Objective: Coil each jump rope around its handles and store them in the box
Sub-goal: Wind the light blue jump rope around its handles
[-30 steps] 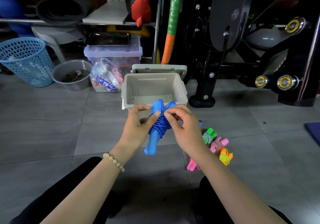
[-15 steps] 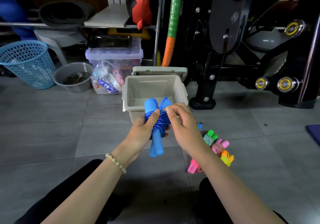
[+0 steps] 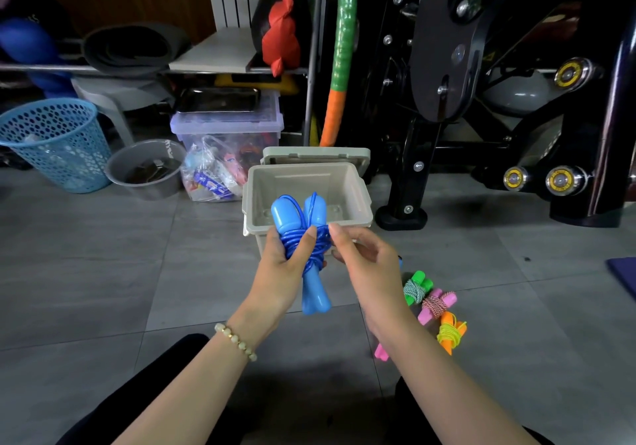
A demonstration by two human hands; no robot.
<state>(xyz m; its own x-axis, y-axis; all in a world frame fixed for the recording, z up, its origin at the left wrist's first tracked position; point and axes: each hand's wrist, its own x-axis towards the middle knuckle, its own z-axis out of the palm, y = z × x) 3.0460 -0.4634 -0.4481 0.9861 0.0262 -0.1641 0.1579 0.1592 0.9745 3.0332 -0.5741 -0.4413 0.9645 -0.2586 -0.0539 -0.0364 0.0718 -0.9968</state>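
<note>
The blue rope (image 3: 320, 243) is sitting higher than a moment ago, its handle tops now showing over the near rim of the box (image 3: 358, 197) just beyond the hands, and the right hand (image 3: 368, 262) is easing off the coil. The left hand (image 3: 278, 272) is gripping the wound bundle, thumb across the cord. The right is hanging beside it, fingers loosely curled and holding nothing. A green rope (image 3: 416, 286), pink rope (image 3: 435, 303) and orange rope (image 3: 451, 331) are lying coiled on the floor to its right.
</note>
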